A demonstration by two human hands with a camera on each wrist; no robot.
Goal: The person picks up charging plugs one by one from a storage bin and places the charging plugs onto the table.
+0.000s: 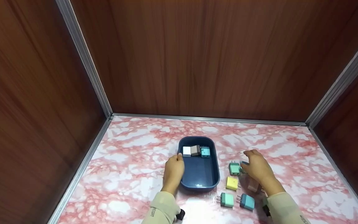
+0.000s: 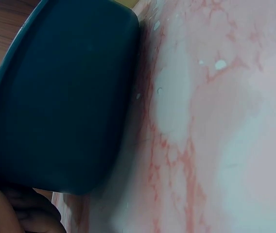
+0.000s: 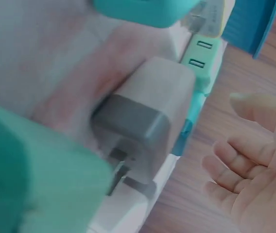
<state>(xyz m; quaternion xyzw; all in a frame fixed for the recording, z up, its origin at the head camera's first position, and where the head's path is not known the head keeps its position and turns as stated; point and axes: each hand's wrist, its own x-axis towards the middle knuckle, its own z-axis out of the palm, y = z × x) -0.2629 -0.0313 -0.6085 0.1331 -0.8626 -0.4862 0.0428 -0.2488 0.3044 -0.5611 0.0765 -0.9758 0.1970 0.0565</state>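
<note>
My left hand [image 1: 174,170] grips the left wall of a dark blue plastic bin [image 1: 199,184], thumb at the rim. A white charger [image 1: 186,151], a beige-brown one [image 1: 195,150] and a teal one [image 1: 205,152] lie at the bin's far end. Over the table to the right, my right hand [image 1: 258,168] reaches with thumb and fingers apart, holding nothing. Close by its thumb are a green charger [image 1: 234,168] and a partly covered blue charger [image 1: 244,163]. Below the palm lies a brown charger [image 1: 253,185], its metal prongs showing in the right wrist view.
Nearer me lie a yellow charger [image 1: 232,183], a light green charger [image 1: 227,200] and a blue charger [image 1: 246,202]. The table [image 1: 129,174] has a red-and-white marbled top. Brown wood-look panels [image 1: 197,62] with metal edging enclose its back and sides.
</note>
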